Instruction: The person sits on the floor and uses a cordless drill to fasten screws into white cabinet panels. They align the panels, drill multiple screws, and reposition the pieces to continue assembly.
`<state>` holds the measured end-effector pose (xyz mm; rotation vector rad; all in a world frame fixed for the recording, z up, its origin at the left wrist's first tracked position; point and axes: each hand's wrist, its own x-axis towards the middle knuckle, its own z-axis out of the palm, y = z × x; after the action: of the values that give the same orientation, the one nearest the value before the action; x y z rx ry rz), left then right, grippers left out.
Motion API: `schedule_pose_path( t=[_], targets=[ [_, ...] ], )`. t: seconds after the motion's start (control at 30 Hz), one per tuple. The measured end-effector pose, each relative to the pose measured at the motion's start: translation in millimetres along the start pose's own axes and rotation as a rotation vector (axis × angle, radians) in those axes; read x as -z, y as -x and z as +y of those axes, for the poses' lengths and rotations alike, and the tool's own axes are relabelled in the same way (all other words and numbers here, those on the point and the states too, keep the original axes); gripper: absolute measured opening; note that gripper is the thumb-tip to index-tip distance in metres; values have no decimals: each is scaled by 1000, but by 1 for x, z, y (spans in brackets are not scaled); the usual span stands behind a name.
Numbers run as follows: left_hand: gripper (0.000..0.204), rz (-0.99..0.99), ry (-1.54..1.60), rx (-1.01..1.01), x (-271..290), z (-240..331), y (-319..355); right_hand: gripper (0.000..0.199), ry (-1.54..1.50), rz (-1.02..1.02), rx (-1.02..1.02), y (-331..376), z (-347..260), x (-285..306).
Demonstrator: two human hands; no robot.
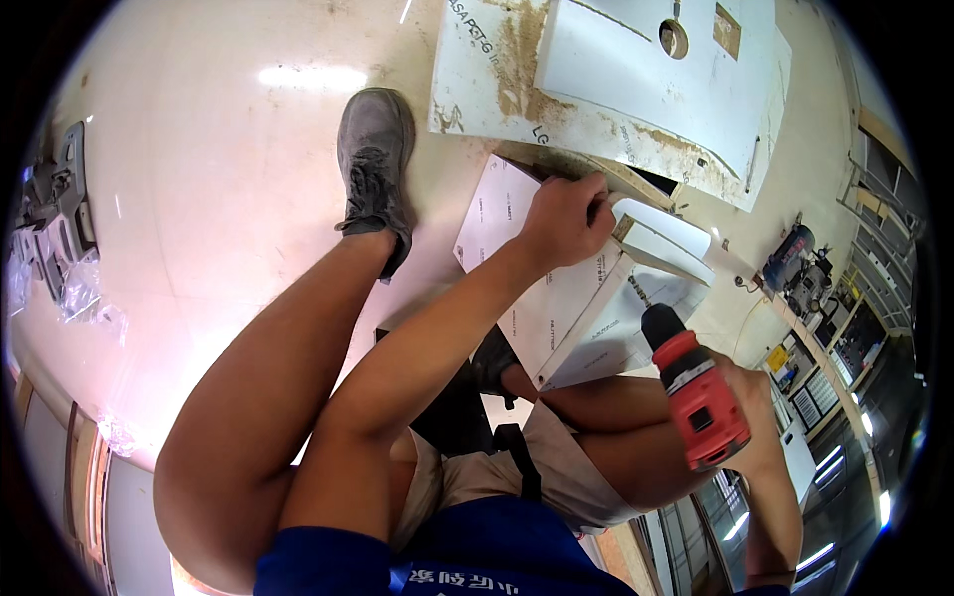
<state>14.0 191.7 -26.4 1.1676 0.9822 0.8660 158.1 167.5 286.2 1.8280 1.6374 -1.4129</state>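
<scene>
The fingers of the left hand [568, 221] curl inward at the far edge of a white panel box [542, 308]; the fingertips are hidden, so I cannot tell whether they pinch anything; the fingers of the right hand [747, 402] grasp a red and black drill [704, 415], its handle hidden below its body; the black chuck points away from the person, near the right-hand part of the box.

The box rests in front of the person, between the 2 feet; 1 grey shoe [371, 159] is planted to its left, and 1 dark shoe [489, 364] shows partly at its near side; beyond the box lies a stained board [477, 84], bearing a smaller white board [606, 65] with 1 round hole and 1 rectangular cutout; well apart, clear plastic wrap [84, 290] lies far left on the pale floor [219, 179], and a dark machine [790, 258] stands far right.
</scene>
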Motion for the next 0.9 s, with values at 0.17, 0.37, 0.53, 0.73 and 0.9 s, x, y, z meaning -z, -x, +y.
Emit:
schedule_pose_path(
  t=[0.17, 0.37, 0.53, 0.73, 0.9],
  targets=[
    [10, -27, 57, -26, 0, 2, -1, 45, -126, 5, -65, 4, 7, 0],
    [7, -53, 29, -17, 1, 1, -1, 48, -57, 26, -44, 5, 10, -3],
    [9, -24, 10, -29, 0, -2, -2, 57, 3, 29, -25, 0, 7, -2],
    [10, -20, 35, -29, 0, -1, -1, 46, -27, 20, 43, -1, 5, 4],
    [7, -34, 27, -53, 0, -1, 0, 41, -22, 83, 63, 24, 29, -12]
  ],
)
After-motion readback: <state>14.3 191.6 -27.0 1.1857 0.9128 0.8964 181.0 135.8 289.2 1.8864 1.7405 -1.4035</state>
